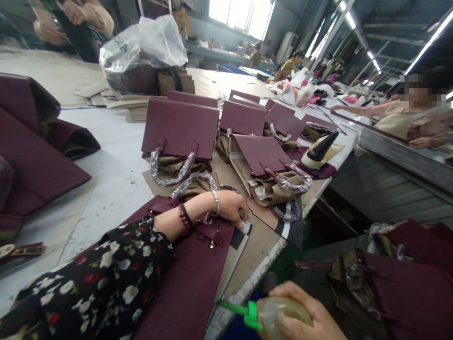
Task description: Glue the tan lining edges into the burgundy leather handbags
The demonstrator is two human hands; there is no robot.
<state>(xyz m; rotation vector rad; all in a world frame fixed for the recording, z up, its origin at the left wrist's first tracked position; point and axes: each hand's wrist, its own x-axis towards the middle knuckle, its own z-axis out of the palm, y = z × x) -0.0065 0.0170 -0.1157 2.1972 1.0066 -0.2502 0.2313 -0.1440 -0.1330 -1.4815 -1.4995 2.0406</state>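
Observation:
A burgundy handbag [187, 264] lies flat before me, its plastic-wrapped handle [198, 178] partly under my left forearm. My left hand [231, 208] reaches across it with curled fingers gripping the bag's open end, beside a small white piece [245, 227] and a dark patch. What lies under the fingertips is partly hidden. Low on the right, my right hand [300, 314] is wrapped around a translucent squeeze bottle [279, 311] with a green cap. The bottle's narrow green nozzle points left, near the handbag's right edge.
Several burgundy bags [180, 125] with wrapped handles stand ahead. A pale container with a black cone-shaped top [320, 148] is near the table's right edge. More bags [406, 288] lie lower right. A plastic sack [143, 52] sits at the back; co-workers are beyond and at right.

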